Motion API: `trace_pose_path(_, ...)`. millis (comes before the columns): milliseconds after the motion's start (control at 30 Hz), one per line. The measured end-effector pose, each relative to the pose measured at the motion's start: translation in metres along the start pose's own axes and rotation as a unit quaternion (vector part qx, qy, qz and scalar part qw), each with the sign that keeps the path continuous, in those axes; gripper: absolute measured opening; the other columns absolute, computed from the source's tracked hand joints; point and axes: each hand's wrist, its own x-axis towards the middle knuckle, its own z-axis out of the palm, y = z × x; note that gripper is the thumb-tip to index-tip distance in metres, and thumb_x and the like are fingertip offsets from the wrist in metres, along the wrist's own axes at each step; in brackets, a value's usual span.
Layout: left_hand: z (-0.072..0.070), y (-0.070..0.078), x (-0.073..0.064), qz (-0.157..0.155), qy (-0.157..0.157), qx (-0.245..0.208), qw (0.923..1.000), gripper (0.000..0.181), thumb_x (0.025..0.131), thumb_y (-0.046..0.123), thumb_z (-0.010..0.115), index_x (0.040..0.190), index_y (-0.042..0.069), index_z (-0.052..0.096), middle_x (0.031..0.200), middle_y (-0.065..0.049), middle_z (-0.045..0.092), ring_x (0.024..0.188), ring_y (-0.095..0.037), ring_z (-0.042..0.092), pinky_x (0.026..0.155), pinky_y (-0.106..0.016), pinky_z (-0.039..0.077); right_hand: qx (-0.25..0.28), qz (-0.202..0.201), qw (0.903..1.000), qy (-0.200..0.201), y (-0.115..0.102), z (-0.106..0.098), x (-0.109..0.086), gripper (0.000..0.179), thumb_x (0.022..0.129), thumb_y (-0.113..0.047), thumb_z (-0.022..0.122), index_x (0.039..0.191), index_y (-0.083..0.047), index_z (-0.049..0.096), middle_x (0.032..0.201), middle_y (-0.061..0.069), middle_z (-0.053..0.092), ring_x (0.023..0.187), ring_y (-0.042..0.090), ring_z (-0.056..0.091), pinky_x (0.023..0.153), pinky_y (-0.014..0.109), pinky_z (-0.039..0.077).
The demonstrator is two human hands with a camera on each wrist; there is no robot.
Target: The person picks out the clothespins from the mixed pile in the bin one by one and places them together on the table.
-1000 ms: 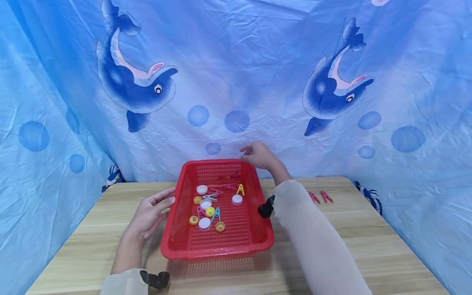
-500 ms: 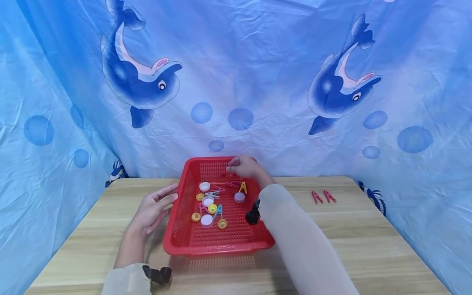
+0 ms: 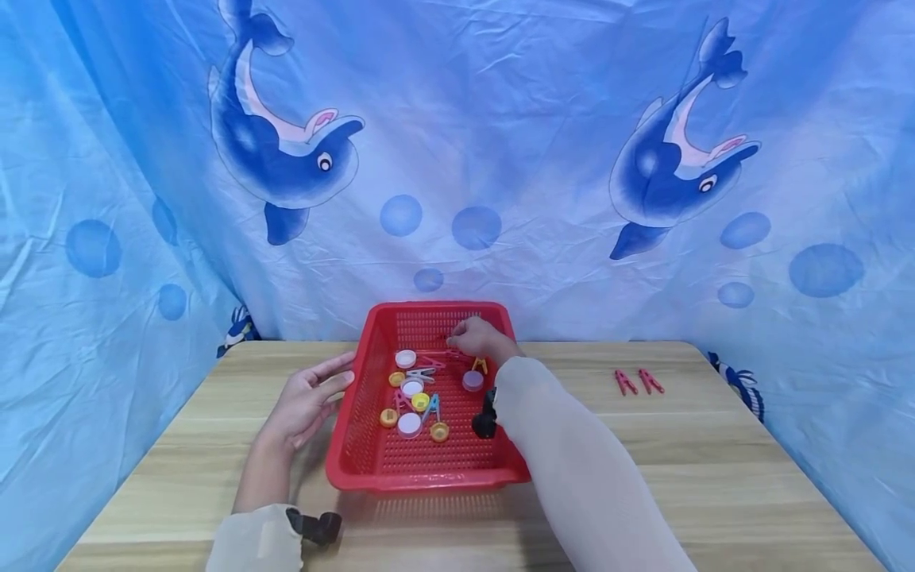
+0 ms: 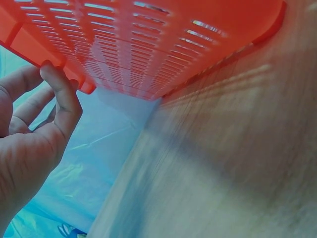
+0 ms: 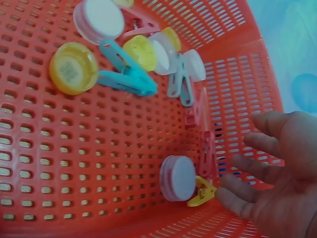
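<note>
A red basket (image 3: pixel 429 481) with slotted walls stands on the wooden table. My left hand (image 3: pixel 303 405) touches its left rim with loosely bent fingers and thumb, seen from below in the left wrist view. Inside the basket's far right part is my right hand (image 3: pixel 482 340), fingers spread and holding nothing. Nearest its fingertips are a yellow clothespin (image 5: pixel 202 191), a pink clothespin (image 5: pixel 207 153) and a pink-sided cap with a white top (image 5: pixel 179 178). Farther off lie a turquoise clothespin (image 5: pixel 126 72), a grey clothespin (image 5: pixel 181 82), an orange-yellow cap (image 5: pixel 74 69) and several other caps.
On the table right of the basket lie two pink clothespins (image 3: pixel 625 382) side by side. A blue curtain (image 3: pixel 543 191) printed with dolphins hangs right behind the table and along both sides.
My right hand has come from the basket's far right corner down and inward, over the basket floor. My left hand keeps to the left rim. The head view has shifted slightly.
</note>
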Motion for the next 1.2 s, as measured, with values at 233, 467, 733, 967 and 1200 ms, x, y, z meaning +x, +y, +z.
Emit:
trace_pose_path(233, 0.001, 0.002, -0.001, -0.001, -0.003, 0.001, 1.0, 0.067, 0.097, 0.03, 0.073, 0.155, 0.012, 0.045, 0.153, -0.012, 0.049, 0.121, -0.022, 0.065, 0.094, -0.038, 0.058, -0.084, 0.004, 0.9963, -0.012, 0.01, 0.013, 0.006, 0.055, 0.091, -0.021, 0.08, 0.141, -0.012, 0.06, 0.125, 0.007, 0.064, 0.11, 0.025, 0.06, 0.095, 0.046, 0.058)
trace_pose_path(467, 0.0, 0.001, -0.001, 0.003, -0.008, -0.01, 0.9999, 0.064, 0.099, 0.027, 0.071, 0.155, 0.011, 0.046, 0.151, -0.015, 0.051, 0.12, -0.022, 0.067, 0.092, -0.037, 0.058, -0.196, -0.02, 0.9794, -0.045, 0.009, 0.018, 0.006, 0.055, 0.089, -0.017, 0.08, 0.142, -0.017, 0.062, 0.132, 0.007, 0.062, 0.12, 0.027, 0.051, 0.104, 0.048, 0.051)
trace_pose_path(733, -0.002, 0.002, 0.001, 0.001, -0.007, -0.005, 1.0, 0.067, 0.096, 0.03, 0.073, 0.155, 0.012, 0.046, 0.152, -0.014, 0.051, 0.12, -0.021, 0.067, 0.093, -0.037, 0.058, -0.161, -0.016, 0.9832, -0.084, 0.004, 0.015, 0.007, 0.054, 0.085, -0.004, 0.081, 0.135, -0.022, 0.069, 0.123, 0.002, 0.065, 0.111, 0.022, 0.056, 0.091, 0.04, 0.058)
trace_pose_path(967, -0.002, 0.003, 0.002, 0.003, -0.01, -0.01, 0.9999, 0.066, 0.097, 0.028, 0.073, 0.154, 0.009, 0.046, 0.152, -0.016, 0.05, 0.119, -0.021, 0.067, 0.093, -0.037, 0.058, -0.154, -0.072, 0.9763, -0.133, -0.008, 0.018, -0.006, 0.051, 0.086, -0.006, 0.081, 0.134, -0.02, 0.069, 0.121, 0.001, 0.066, 0.111, 0.021, 0.059, 0.093, 0.042, 0.058)
trace_pose_path(1200, -0.001, 0.003, 0.002, 0.003, -0.008, -0.007, 0.9999, 0.065, 0.097, 0.028, 0.072, 0.154, 0.009, 0.046, 0.152, -0.017, 0.049, 0.127, -0.03, 0.062, 0.093, -0.037, 0.058, -0.131, -0.12, 0.971, -0.16, -0.01, 0.021, -0.005, 0.045, 0.089, 0.001, 0.073, 0.13, -0.019, 0.072, 0.121, 0.004, 0.067, 0.114, 0.022, 0.061, 0.096, 0.042, 0.057)
